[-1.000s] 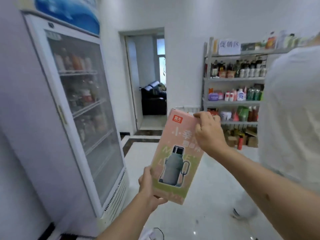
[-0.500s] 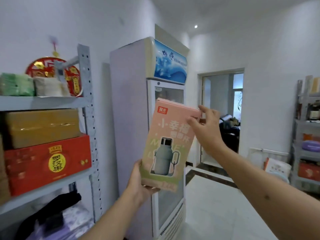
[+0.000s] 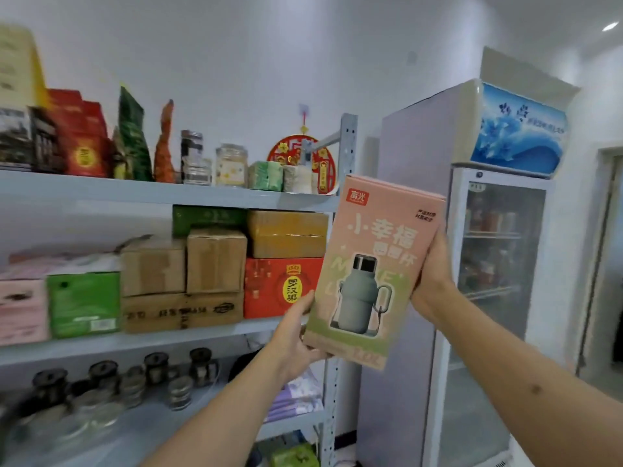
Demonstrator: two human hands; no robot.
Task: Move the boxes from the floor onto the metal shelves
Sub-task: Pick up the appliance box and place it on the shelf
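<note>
I hold a tall pink and green box [image 3: 374, 267] printed with a grey-green flask, upright and slightly tilted, in front of the right end of the metal shelves [image 3: 168, 193]. My left hand [image 3: 296, 335] grips its lower left corner from below. My right hand [image 3: 435, 274] holds its right edge, fingers curled behind it. The box hangs in the air, level with the middle shelf and apart from the shelf boards.
The middle shelf carries cardboard boxes [image 3: 215, 261], a red box [image 3: 279, 288], a green box [image 3: 84, 305] and a pink box [image 3: 22, 311]. Jars and packets line the top shelf; glass jars [image 3: 155, 369] stand lower. A glass-door fridge [image 3: 495, 264] stands right of the shelves.
My view has swung left from the room and fridge to the shelves. The box has stayed in both hands, and my right hand has slid from its top corner down its right edge.
</note>
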